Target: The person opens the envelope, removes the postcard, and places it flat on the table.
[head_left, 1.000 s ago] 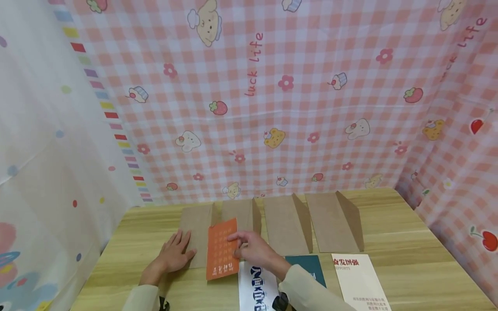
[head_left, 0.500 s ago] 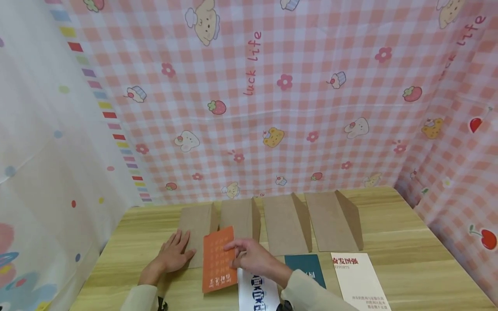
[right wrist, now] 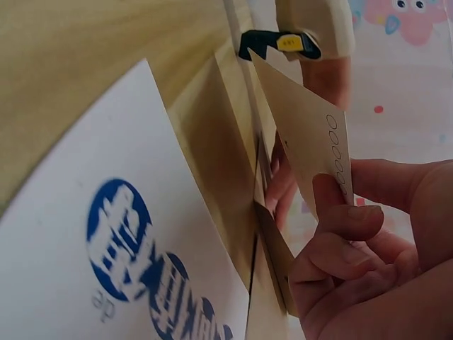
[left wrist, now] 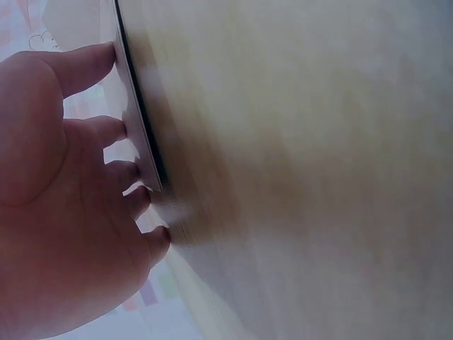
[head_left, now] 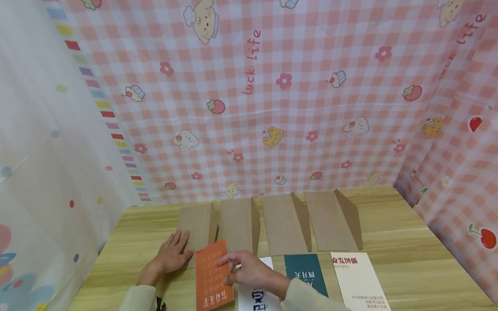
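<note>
In the head view my right hand pinches an orange postcard by its right edge. Pale printing covers the card's front, and it is held up off the table. The right wrist view shows its plain back, with small ovals along one edge, between thumb and fingers. My left hand rests with spread fingers on the leftmost brown kraft envelope. Seen from the left wrist, the fingertips press at the envelope's edge on the table. The envelope's flap stands raised on its right side.
More kraft envelopes with raised flaps, including a rightmost one, stand in a row along the table's back. A white card with blue lettering, a teal card and a cream card lie in front. A checked curtain hangs behind.
My right hand has drawn the orange postcard down and slightly left, toward the table's front, uncovering the second envelope. The left hand has stayed on the leftmost envelope.
</note>
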Motion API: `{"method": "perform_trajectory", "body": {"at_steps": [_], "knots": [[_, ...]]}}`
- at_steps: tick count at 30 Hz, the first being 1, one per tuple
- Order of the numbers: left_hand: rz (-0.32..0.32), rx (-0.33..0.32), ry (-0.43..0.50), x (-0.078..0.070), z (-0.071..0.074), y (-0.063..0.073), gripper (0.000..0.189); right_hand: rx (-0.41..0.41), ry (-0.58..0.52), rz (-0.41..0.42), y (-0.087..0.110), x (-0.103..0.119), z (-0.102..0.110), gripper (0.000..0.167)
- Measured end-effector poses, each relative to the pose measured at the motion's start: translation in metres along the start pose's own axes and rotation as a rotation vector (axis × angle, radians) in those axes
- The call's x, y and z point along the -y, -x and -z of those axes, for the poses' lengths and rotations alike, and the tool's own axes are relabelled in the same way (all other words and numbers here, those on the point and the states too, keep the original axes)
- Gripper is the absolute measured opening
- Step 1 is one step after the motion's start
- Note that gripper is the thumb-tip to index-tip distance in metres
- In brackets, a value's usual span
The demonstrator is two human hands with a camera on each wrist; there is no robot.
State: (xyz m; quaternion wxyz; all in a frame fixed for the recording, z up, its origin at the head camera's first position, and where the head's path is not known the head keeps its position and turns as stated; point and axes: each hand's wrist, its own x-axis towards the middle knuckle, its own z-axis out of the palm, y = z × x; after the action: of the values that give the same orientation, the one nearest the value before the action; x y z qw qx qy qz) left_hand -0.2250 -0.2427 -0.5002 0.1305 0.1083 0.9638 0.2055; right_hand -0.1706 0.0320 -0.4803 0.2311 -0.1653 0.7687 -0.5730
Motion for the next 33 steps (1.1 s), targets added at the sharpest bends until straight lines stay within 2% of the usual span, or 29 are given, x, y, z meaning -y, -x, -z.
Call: {"method": "perform_trajectory", "body": {"at_steps": [7,15,19,22,33], "knots": [[0.005,0.010,0.007,0.000,0.001,0.000,0.070,0.046,0.023,0.058,0.002,-0.006,-0.006,0.032],[-0.016,0.001,0.034,0.006,-0.001,-0.003,0.074,0.042,0.045,-0.004,0.004,-0.012,-0.013,0.031],[0.000,0.013,0.031,0.001,0.002,-0.002,0.072,0.033,0.066,-0.036,0.006,-0.013,-0.018,0.029],[0.012,0.020,0.012,-0.001,0.002,0.000,0.070,0.027,0.090,-0.027,0.007,-0.014,-0.020,0.029],[-0.004,0.025,0.045,0.005,0.001,-0.001,0.076,0.022,0.207,0.012,0.009,-0.018,-0.022,0.032]]}}
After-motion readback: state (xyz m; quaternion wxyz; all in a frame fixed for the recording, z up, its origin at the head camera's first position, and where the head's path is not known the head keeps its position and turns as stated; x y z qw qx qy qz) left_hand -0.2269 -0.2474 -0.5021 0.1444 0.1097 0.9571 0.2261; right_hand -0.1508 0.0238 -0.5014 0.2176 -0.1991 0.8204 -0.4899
